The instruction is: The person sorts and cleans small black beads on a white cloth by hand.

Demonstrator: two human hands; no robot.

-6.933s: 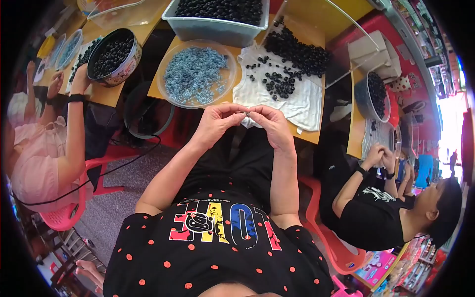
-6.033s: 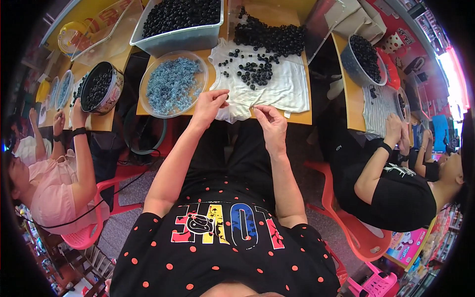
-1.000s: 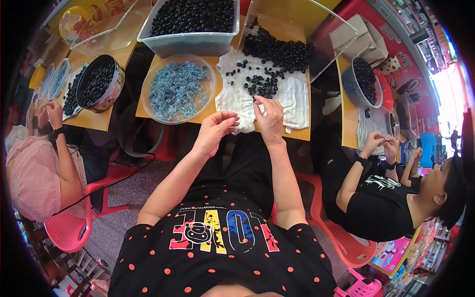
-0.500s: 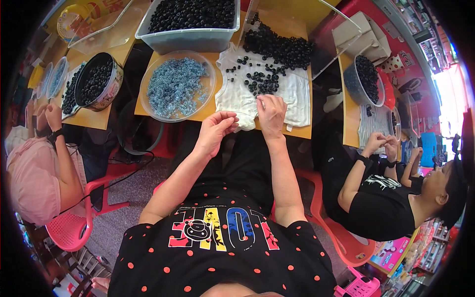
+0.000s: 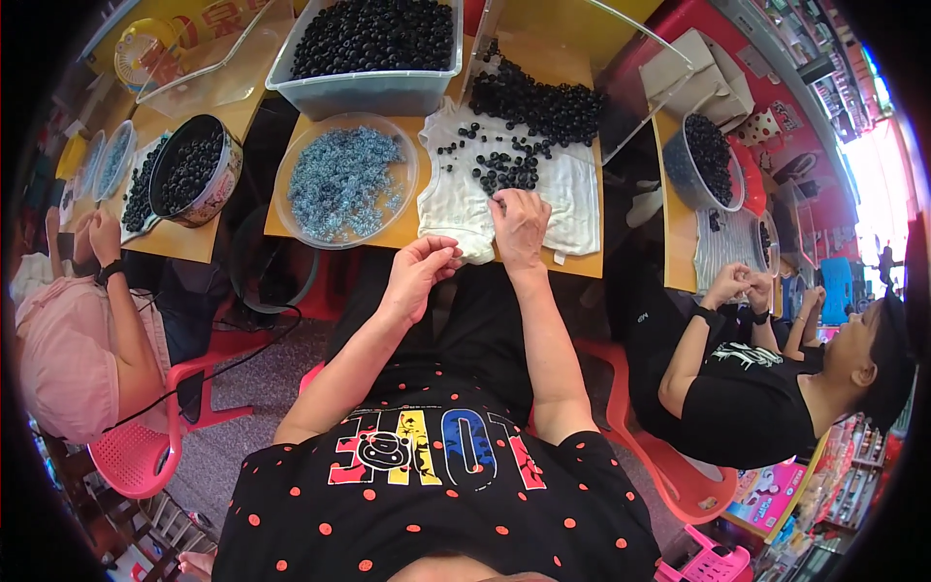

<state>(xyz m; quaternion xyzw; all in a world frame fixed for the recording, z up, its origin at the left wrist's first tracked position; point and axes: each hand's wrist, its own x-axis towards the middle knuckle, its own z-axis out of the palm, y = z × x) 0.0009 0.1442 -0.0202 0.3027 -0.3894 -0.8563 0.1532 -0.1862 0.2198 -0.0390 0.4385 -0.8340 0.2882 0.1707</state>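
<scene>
Mid-frame, my right hand (image 5: 521, 227) meets black beads (image 5: 507, 173) (probably light, hard, slippery: pinch sides), its grip hidden; left hand (image 5: 419, 276) presses fingertips together.

A yellow fan (image 5: 143, 53) stands at upper left. Below, a person in a pink top (image 5: 82, 359) sits on a pink plastic armchair (image 5: 131, 466), a black cable (image 5: 223, 365) crossing it. At right, a red plastic chair (image 5: 669, 475) seats a person in black (image 5: 742, 412).

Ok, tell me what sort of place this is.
Probably a small shop doubling as a workroom: black beads heaped on a white cloth, another person seated at a table to the right, and what seem to be stocked shelves near the right edge.
</scene>
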